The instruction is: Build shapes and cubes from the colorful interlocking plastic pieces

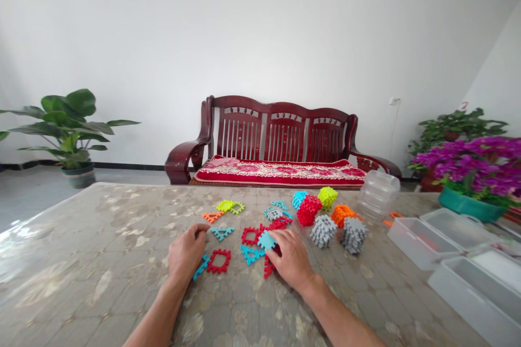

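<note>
My right hand (pixel 291 257) pinches a light blue square interlocking tile (pixel 266 240) with toothed edges, held above other pieces. Partly under that hand lies a red triangular piece (pixel 268 267). Just left of it are a blue triangle frame (pixel 251 254) and a red square frame (pixel 249 236). My left hand (pixel 188 252) rests on the table with its fingers curled in; nothing shows in them. Close to its fingertips is a teal triangle frame (pixel 222 233). Beside its wrist lie a blue piece (pixel 201 268), partly hidden, and another red square frame (pixel 218 261).
Stacks of tiles, such as a red stack (pixel 309 210) and a grey stack (pixel 324 231), stand right of centre. Clear plastic boxes (pixel 423 241) and a purple flower pot (pixel 470 206) occupy the right side. Yellow-green pieces (pixel 226 205) lie farther back. A wooden bench (pixel 280 130) stands beyond the table.
</note>
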